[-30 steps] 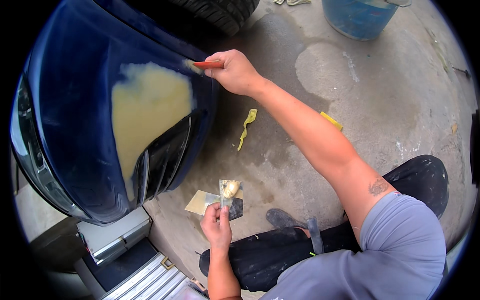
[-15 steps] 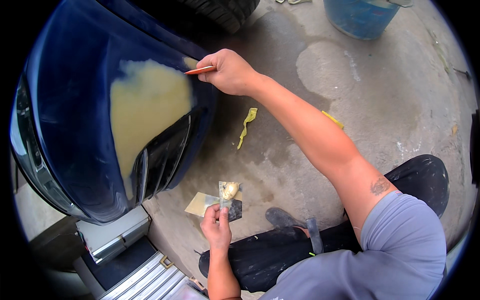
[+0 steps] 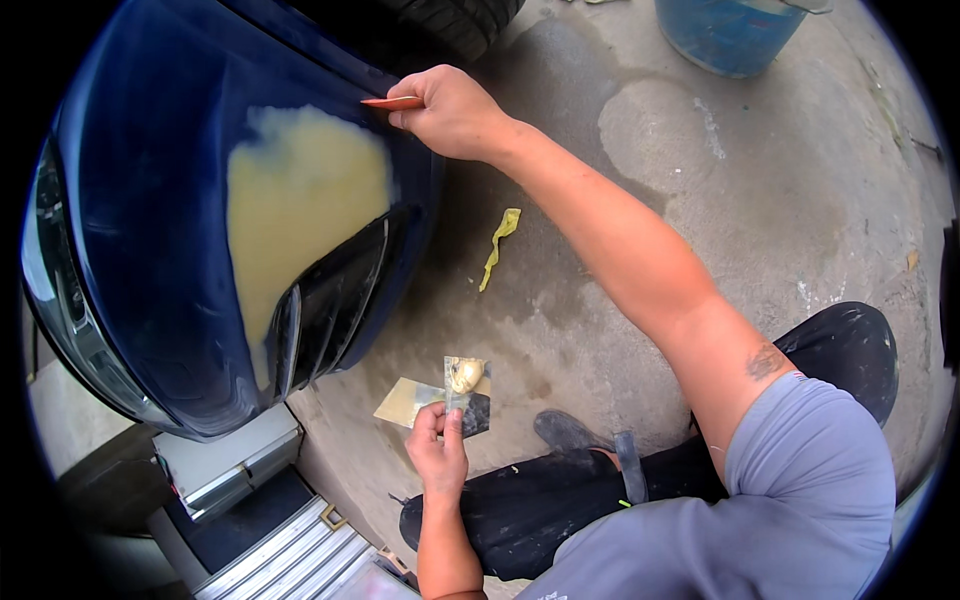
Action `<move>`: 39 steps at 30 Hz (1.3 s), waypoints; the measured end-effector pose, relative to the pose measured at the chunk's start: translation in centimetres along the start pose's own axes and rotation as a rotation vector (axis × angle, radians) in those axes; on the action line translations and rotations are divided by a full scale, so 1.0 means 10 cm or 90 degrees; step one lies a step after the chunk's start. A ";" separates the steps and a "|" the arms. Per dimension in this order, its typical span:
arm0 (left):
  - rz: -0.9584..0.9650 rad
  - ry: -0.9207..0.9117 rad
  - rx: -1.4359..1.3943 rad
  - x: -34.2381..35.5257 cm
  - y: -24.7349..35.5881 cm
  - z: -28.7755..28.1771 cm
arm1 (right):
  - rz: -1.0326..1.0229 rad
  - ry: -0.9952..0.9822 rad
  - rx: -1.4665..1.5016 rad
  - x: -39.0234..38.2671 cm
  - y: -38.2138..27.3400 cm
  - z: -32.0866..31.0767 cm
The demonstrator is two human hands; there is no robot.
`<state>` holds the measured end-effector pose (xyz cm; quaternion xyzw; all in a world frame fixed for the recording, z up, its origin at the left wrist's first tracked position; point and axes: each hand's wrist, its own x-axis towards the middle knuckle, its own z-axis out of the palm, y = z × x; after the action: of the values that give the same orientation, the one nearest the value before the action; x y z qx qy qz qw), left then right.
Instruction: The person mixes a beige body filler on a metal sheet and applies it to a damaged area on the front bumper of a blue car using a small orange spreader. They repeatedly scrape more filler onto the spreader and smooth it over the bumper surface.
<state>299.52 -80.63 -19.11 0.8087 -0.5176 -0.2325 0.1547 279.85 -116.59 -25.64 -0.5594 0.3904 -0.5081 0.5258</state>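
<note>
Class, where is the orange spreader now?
In the head view, left of top centre, the spreader is in the right hand, near the beige patch on the bumper.

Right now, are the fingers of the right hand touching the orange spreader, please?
Touching. The head view shows the right hand with its fingers pinching the orange spreader, whose tip sticks out toward the blue car panel.
</note>
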 end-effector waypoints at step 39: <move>0.009 0.004 -0.011 0.01 0.08 0.00 | -0.008 0.031 0.032 -0.01 0.14 0.06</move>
<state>298.98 -81.04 -18.75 0.8046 -0.5207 -0.2329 0.1648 280.55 -116.52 -26.96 -0.5357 0.3866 -0.5348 0.5269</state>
